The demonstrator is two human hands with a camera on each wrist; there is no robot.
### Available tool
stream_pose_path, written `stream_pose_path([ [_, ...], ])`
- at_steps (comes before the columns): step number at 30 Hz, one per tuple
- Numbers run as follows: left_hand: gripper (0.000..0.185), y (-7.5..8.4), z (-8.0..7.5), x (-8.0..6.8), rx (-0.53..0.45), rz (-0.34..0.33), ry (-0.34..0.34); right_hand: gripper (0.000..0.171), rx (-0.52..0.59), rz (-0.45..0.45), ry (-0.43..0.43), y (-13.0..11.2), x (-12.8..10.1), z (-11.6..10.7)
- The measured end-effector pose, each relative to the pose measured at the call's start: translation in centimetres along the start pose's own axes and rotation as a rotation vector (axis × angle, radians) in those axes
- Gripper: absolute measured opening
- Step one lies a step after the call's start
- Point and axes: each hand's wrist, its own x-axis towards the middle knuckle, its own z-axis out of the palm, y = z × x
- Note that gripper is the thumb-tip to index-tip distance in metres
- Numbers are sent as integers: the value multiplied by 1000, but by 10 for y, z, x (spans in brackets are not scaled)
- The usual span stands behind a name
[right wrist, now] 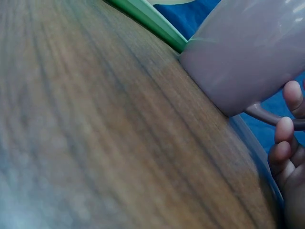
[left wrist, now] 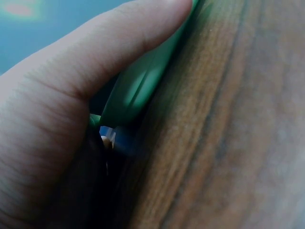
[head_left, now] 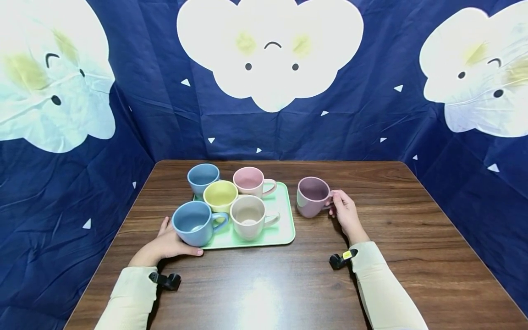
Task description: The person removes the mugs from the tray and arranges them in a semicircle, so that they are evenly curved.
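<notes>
In the head view, my left hand lies at the near left corner of a light green tray. Its thumb stretches along the tray's front rim, and in the left wrist view the thumb crosses that rim. A large blue mug hides part of the fingers. Right of the tray, my right hand pinches the handle of a mauve mug. Seen from the right wrist, the mauve mug stands upright, its base at the tabletop, with fingertips at its handle.
On the tray stand a yellow mug, a pink mug and a cream mug. A second blue mug is at its far left corner. Dark blue cloth with clouds hangs behind the wooden table.
</notes>
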Motion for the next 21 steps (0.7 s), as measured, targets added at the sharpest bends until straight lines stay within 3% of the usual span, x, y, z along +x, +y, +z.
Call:
stream_pose_path([
  [7,124,2,-2,2,0,15,-4,29,19,-2,1,17,4,-5],
  [14,123,3,-2,1,6,7,-3,40,-4,-41,-33,17,5,-5],
  [21,122,4,-2,-1,4,13,6,37,-6,-16,-34,17,5,-5],
])
